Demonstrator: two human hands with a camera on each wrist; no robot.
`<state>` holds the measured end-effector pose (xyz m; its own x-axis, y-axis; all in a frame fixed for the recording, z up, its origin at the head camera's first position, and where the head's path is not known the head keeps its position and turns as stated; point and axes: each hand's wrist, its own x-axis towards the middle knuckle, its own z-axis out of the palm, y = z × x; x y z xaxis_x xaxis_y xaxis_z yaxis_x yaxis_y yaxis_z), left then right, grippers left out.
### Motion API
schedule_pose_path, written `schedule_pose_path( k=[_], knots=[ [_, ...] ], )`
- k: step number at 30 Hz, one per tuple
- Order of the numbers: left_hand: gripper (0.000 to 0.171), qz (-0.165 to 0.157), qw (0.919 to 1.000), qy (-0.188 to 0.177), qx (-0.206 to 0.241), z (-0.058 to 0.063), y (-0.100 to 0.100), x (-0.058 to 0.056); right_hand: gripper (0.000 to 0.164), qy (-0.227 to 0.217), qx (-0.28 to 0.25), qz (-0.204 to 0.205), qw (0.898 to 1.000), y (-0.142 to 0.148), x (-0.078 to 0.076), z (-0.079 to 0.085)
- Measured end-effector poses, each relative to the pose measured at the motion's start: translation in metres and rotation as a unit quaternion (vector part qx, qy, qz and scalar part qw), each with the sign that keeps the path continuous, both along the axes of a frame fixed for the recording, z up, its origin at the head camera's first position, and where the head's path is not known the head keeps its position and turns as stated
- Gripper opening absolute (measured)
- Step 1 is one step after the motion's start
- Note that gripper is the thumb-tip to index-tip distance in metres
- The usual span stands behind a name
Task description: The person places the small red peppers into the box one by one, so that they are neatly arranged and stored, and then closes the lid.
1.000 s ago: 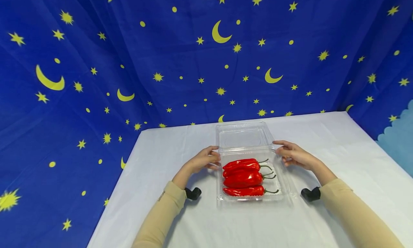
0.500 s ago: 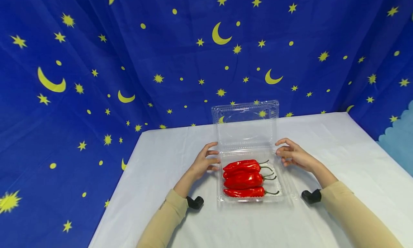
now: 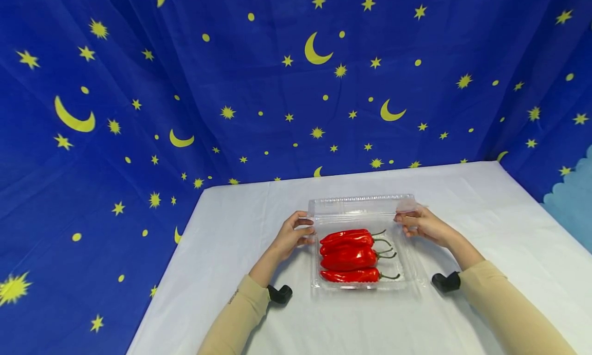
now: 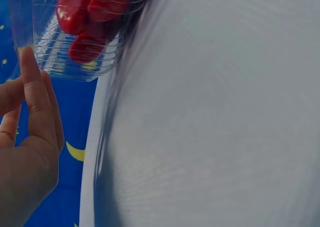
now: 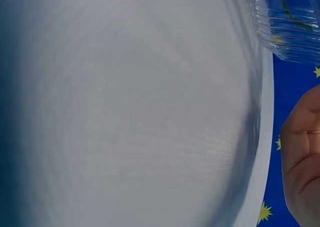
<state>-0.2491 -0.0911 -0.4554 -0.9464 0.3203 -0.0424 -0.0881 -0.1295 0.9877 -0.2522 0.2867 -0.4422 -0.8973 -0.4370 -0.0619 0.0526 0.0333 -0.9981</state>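
Observation:
A clear plastic clamshell box [image 3: 300,285] [image 4: 107,62] lies on the white cloth, with several shiny red peppers [image 3: 349,257] side by side in its base, green stems to the right. Its hinged lid [image 3: 353,207] is raised and leans forward over the back of the base. My left hand [image 3: 290,235] is at the back left corner, fingers extended and a fingertip right at the plastic edge in the left wrist view. At the back right corner, my right hand [image 3: 426,226] has its upper fingers behind the lid, seen through the plastic.
The white-covered table [image 3: 245,211] ends at a blue curtain [image 3: 259,77] with yellow moons and stars. Black wrist mounts [image 3: 280,294] stick out at both cuffs. A light blue patch [image 3: 571,195] shows on the curtain at the right.
The lid has swung up from lying back, through upright, to leaning forward. The left hand rose slightly and came down again. The base and peppers stay in place.

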Motion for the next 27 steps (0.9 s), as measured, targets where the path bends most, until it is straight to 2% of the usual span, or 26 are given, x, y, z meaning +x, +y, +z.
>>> schedule_pose_path(
  k=[3, 7, 11, 15, 19, 22, 27],
  knots=[
    [0.033, 0.003, 1.0000, 0.005, -0.008, -0.003, 0.000, 0.000, 0.016, 0.018, 0.022, 0.000, 1.000, 0.001, 0.000, 0.000],
    [0.030, -0.007, 0.9999, 0.006, -0.010, -0.005, -0.002, 0.001, 0.011, 0.036, 0.046, 0.004, 0.998, 0.003, 0.000, -0.002],
    [0.030, -0.027, 0.9996, 0.003, -0.011, -0.003, -0.005, 0.001, 0.017, 0.028, 0.070, 0.006, 0.997, 0.005, 0.000, -0.001],
    [0.033, -0.034, 0.9991, -0.011, -0.024, 0.003, -0.010, 0.001, 0.025, 0.001, 0.107, 0.015, 0.994, 0.005, 0.005, 0.001],
    [0.036, -0.050, 0.9968, -0.019, -0.059, 0.012, -0.015, 0.006, 0.035, -0.010, 0.135, 0.034, 0.990, 0.004, 0.013, 0.005],
    [0.039, -0.078, 0.9920, -0.007, -0.099, 0.020, -0.016, 0.014, 0.042, 0.030, 0.181, 0.033, 0.982, 0.001, 0.025, 0.010],
    [0.049, -0.126, 0.9805, 0.021, -0.150, 0.029, -0.017, 0.032, 0.048, 0.123, 0.268, 0.014, 0.955, -0.004, 0.052, 0.019]
  ],
)
